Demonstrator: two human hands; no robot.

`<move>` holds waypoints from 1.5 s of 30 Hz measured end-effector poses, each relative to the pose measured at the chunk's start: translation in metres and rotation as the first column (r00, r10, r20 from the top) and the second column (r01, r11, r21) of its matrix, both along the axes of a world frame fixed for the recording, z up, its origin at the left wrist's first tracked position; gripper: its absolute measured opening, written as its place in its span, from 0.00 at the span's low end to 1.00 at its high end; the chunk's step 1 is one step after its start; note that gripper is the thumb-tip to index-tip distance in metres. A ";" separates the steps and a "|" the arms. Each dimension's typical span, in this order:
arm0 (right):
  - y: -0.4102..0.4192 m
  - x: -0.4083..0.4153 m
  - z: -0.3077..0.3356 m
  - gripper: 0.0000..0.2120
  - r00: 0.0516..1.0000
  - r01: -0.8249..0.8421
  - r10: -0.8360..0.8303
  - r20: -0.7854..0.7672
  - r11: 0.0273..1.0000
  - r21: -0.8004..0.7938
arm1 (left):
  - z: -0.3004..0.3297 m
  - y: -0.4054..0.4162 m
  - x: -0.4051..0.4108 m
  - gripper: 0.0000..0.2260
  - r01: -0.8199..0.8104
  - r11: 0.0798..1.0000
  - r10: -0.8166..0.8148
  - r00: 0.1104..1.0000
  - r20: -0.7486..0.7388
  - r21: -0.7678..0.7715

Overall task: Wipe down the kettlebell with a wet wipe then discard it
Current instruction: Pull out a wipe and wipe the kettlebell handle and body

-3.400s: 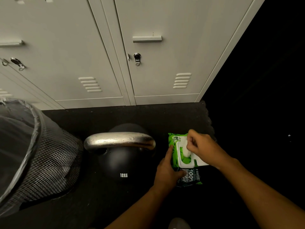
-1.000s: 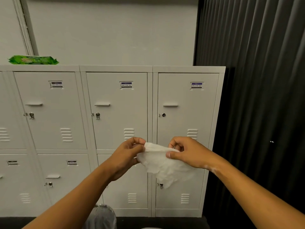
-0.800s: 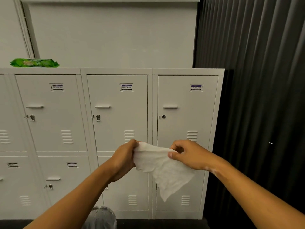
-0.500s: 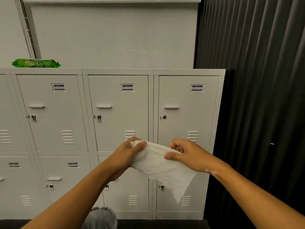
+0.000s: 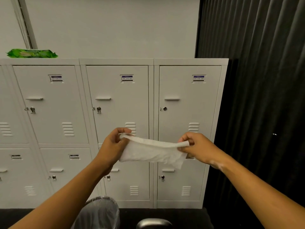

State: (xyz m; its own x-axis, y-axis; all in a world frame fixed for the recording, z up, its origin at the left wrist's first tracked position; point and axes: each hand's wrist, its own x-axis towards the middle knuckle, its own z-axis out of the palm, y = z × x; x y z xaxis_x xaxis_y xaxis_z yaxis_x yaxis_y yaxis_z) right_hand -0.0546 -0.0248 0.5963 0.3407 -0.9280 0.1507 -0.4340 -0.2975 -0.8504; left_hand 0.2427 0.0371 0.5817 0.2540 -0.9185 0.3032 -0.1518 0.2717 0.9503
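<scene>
A white wet wipe (image 5: 151, 152) is stretched out flat between my two hands at chest height, in front of the lockers. My left hand (image 5: 113, 145) pinches its left end and my right hand (image 5: 196, 146) pinches its right end. Only the silver handle of the kettlebell (image 5: 154, 223) shows, at the bottom edge on the black floor, well below the wipe. A bin lined with a clear plastic bag (image 5: 100, 212) stands to the left of the kettlebell, partly behind my left forearm.
White metal lockers (image 5: 117, 104) fill the wall ahead. A green wipes pack (image 5: 31, 53) lies on top of them at the left. A black curtain (image 5: 264, 96) hangs on the right. The floor (image 5: 186, 217) is black matting.
I have pulled my hands apart, so the hanging wipe is now spread wide between them. Earlier I was crouched at the wipes pack beside the kettlebell; the view has since risen.
</scene>
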 end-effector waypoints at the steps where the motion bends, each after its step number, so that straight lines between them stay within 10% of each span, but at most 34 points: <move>1: 0.000 0.001 -0.002 0.04 0.999 0.015 -0.016 0.047 1.000 0.015 | -0.003 -0.001 0.002 0.12 -0.009 1.000 0.009 0.999 -0.032 0.008; 17: -0.007 0.020 -0.014 0.05 0.913 0.109 -0.136 0.386 0.990 0.091 | -0.011 -0.013 -0.015 0.14 -0.191 0.975 0.199 0.978 -0.064 0.112; 28: -0.005 0.036 -0.016 0.11 0.973 0.178 -0.165 0.159 0.982 -0.071 | -0.043 0.001 -0.005 0.09 -0.235 0.948 0.219 0.971 0.094 0.217; 38: -0.006 0.035 -0.024 0.15 0.978 0.210 -0.208 0.029 0.963 -0.170 | -0.029 -0.004 0.002 0.08 -0.239 0.971 0.239 0.969 0.065 0.001; 43: -0.008 0.025 -0.034 0.03 0.945 0.159 -0.168 -0.280 0.986 -0.055 | -0.016 -0.010 -0.004 0.07 -0.224 0.973 0.227 0.972 0.056 -0.049; 45: -0.001 0.025 -0.030 0.13 0.878 0.045 -0.016 -0.479 0.998 0.050 | -0.012 -0.010 -0.008 0.07 -0.209 0.976 0.215 0.966 0.147 -0.052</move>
